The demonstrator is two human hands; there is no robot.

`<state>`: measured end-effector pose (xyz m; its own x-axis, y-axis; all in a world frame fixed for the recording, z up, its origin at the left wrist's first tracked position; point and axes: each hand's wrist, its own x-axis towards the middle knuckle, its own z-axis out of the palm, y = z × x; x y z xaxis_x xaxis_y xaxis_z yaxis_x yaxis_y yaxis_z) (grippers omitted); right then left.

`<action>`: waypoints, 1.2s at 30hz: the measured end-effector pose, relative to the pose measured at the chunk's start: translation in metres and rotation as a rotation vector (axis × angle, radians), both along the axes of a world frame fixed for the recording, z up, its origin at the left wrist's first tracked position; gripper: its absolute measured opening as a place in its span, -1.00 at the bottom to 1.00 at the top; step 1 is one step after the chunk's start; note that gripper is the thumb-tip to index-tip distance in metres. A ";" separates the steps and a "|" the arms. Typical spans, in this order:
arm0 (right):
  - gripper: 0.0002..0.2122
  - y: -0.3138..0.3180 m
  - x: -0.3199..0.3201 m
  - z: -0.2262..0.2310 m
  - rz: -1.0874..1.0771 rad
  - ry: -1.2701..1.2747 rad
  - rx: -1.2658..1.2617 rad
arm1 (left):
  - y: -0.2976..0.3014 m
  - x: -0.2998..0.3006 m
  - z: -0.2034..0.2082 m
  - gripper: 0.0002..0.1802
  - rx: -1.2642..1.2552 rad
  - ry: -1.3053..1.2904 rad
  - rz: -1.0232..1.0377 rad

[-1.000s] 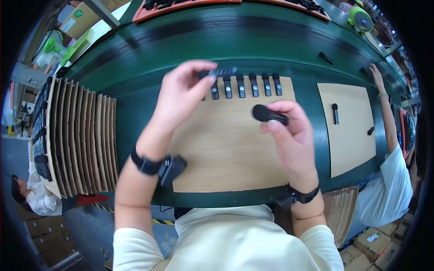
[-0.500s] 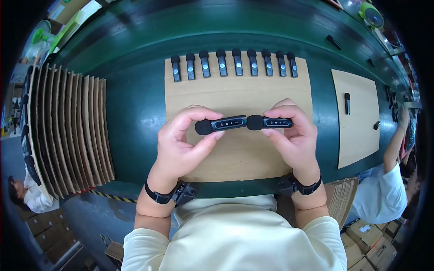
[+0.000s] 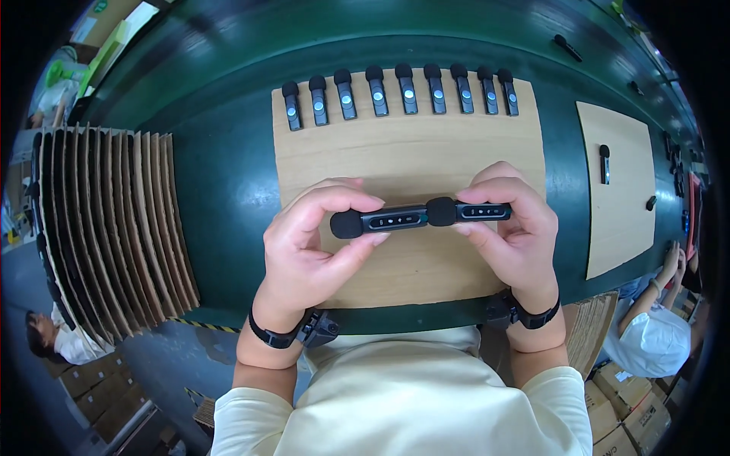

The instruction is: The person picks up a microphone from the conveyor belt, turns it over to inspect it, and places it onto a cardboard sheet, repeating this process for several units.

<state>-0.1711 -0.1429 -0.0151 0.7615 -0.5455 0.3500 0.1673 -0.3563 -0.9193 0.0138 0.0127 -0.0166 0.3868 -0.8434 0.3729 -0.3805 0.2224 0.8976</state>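
Between thumb and fingers, my left hand (image 3: pixel 308 243) pinches a small black wireless microphone (image 3: pixel 394 220) with a round foam windscreen at its left end. My right hand (image 3: pixel 517 228) grips a second, matching microphone (image 3: pixel 484 212) the same way. The two lie sideways in one line, the right one's foam tip (image 3: pixel 441 211) against or very close to the end of the left one. Both show a row of small marks on the side turned up. Below them is a cardboard sheet (image 3: pixel 411 281), with a row of several like microphones (image 3: pixel 408 91) along its far edge.
Upright cardboard sheets (image 3: pixel 114 228) stand packed at the left of the green table (image 3: pixel 228 197). Another cardboard sheet (image 3: pixel 620 220) at the right bears a microphone (image 3: pixel 604 164) and a small black piece (image 3: pixel 651 203). Co-workers (image 3: pixel 650 334) are at both sides.
Both microphones have shifted slightly right with my hands, and the left one now lies more level. The view has shifted a little. The co-worker's arm at right has come down.
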 end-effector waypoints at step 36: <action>-0.64 0.002 -0.003 0.002 0.036 -0.057 0.256 | -0.004 -0.019 -0.002 -0.66 0.172 0.615 -0.041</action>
<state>-0.1737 -0.1405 -0.0136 0.7653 -0.5945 0.2467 0.2295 -0.1061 -0.9675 -0.0052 0.0085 -0.0189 0.4529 -0.8902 -0.0492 0.2214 0.0589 0.9734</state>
